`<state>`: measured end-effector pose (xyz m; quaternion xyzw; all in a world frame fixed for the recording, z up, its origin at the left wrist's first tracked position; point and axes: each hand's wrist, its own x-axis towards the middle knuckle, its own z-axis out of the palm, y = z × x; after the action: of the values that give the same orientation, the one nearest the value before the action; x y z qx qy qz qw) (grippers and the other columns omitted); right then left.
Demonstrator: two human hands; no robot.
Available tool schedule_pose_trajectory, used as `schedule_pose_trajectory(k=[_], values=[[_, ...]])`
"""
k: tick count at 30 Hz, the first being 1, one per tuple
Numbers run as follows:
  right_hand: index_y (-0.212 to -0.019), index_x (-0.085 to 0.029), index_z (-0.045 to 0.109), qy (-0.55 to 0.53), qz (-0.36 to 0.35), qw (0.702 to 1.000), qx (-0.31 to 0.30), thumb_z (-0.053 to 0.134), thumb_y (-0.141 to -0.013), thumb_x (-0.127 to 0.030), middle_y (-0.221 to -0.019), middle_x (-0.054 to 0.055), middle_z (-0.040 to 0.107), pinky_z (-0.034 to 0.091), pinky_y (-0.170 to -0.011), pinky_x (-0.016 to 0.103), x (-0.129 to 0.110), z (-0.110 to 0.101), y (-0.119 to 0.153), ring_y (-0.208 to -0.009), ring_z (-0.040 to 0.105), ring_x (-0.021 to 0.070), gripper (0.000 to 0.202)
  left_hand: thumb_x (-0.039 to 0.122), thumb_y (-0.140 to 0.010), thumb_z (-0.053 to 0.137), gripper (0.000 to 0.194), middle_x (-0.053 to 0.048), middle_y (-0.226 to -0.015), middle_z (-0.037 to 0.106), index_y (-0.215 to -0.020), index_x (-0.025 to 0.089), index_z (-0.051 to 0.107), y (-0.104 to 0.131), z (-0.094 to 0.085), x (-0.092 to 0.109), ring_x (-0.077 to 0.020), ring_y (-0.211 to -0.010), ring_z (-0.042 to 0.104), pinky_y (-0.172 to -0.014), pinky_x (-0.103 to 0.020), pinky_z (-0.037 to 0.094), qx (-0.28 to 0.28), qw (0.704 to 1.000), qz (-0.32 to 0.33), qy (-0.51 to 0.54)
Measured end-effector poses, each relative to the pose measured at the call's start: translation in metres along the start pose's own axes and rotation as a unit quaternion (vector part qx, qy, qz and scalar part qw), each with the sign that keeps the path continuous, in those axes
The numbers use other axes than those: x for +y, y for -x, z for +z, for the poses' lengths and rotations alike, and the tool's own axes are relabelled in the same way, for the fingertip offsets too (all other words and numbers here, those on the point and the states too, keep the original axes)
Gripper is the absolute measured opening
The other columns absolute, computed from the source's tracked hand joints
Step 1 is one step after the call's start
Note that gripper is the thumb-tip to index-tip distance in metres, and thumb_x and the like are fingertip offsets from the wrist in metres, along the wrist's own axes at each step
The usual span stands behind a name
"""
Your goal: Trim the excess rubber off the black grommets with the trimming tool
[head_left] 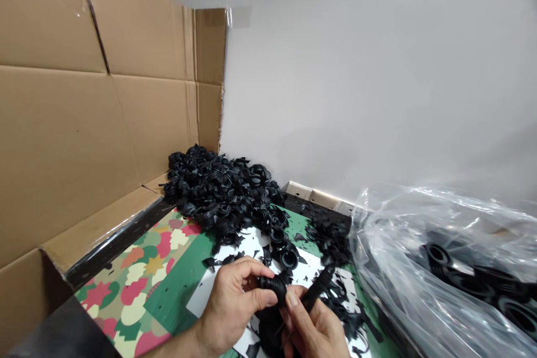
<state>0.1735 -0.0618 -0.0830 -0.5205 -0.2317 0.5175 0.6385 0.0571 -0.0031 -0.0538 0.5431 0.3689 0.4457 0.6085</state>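
Observation:
A ribbed black rubber part [274, 286] is held near the bottom centre. My left hand [235, 299] pinches it between thumb and fingers from the left. My right hand [312, 319] is closed at the part's right side, its thumb and finger touching it. A dark slender tool [321, 286] sticks up out of my right hand, its tip pointing away to the upper right. Just beyond my hands lies a black ring-shaped part [288, 257] on the white sheet [308, 260]. Black scraps surround both hands, and what lies beneath them is partly hidden.
A large heap of black rubber pieces [222, 184] rests against the cardboard wall [146, 117]. More scraps [329, 235] lie right of it. At the right, a clear plastic bag [390, 246] holds black rings [465, 282]. Patterned paper [140, 274] and green sheets cover the surface.

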Motion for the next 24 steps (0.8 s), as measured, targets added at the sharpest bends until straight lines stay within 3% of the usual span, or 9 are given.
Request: schedule_pose_trajectory(k=[6, 10, 13, 17, 24], values=[[-0.066, -0.016, 0.052, -0.023, -0.001, 1.000, -0.008, 0.076, -0.055, -0.064, -0.044, -0.009, 0.046, 0.026, -0.033, 0.016, -0.006, 0.005, 0.002, -0.031, 0.037, 0.0037, 0.054, 0.012, -0.057, 0.074, 0.018, 0.005, -0.051, 0.056, -0.074, 0.013, 0.071, -0.001, 0.001, 0.000, -0.0094, -0.045, 0.049, -0.046, -0.020, 0.041, -0.016, 0.998, -0.057, 0.018], [-0.060, -0.017, 0.050, -0.053, 0.014, 0.998, -0.007, 0.077, -0.054, -0.062, -0.043, -0.009, 0.044, 0.026, -0.032, 0.017, -0.007, 0.001, -0.001, -0.031, 0.036, 0.0040, 0.053, 0.004, -0.048, 0.080, 0.034, 0.002, -0.072, 0.063, -0.079, 0.016, 0.073, 0.001, 0.001, 0.002, -0.0111, -0.058, 0.055, -0.056, -0.022, 0.044, -0.038, 0.999, -0.007, -0.012], [-0.060, -0.017, 0.051, -0.075, 0.028, 0.997, -0.007, 0.078, -0.053, -0.059, -0.046, -0.010, 0.041, 0.026, -0.032, 0.018, -0.010, -0.003, -0.003, -0.033, 0.035, 0.0046, 0.051, 0.001, -0.051, 0.078, 0.042, 0.001, -0.082, 0.064, -0.088, 0.019, 0.073, 0.002, 0.001, 0.004, -0.0119, -0.063, 0.056, -0.062, -0.023, 0.044, -0.054, 0.995, 0.041, -0.069], [-0.059, -0.018, 0.051, -0.057, 0.024, 0.998, -0.024, 0.077, -0.057, -0.058, -0.047, -0.009, 0.039, 0.028, -0.032, 0.020, -0.014, -0.006, -0.004, -0.034, 0.035, 0.0057, 0.048, 0.005, -0.059, 0.074, 0.032, 0.000, -0.079, 0.062, -0.088, 0.019, 0.073, 0.002, 0.000, 0.003, -0.0125, -0.062, 0.054, -0.060, -0.023, 0.043, -0.057, 0.991, 0.078, -0.097], [-0.059, -0.017, 0.052, -0.028, 0.013, 0.999, -0.035, 0.075, -0.059, -0.059, -0.048, -0.009, 0.039, 0.028, -0.032, 0.021, -0.014, -0.002, -0.003, -0.035, 0.032, 0.0052, 0.047, 0.016, -0.059, 0.079, 0.024, -0.002, -0.074, 0.061, -0.082, 0.018, 0.074, 0.002, 0.002, 0.003, -0.0153, -0.065, 0.054, -0.058, -0.024, 0.044, -0.028, 0.990, 0.111, -0.083]])
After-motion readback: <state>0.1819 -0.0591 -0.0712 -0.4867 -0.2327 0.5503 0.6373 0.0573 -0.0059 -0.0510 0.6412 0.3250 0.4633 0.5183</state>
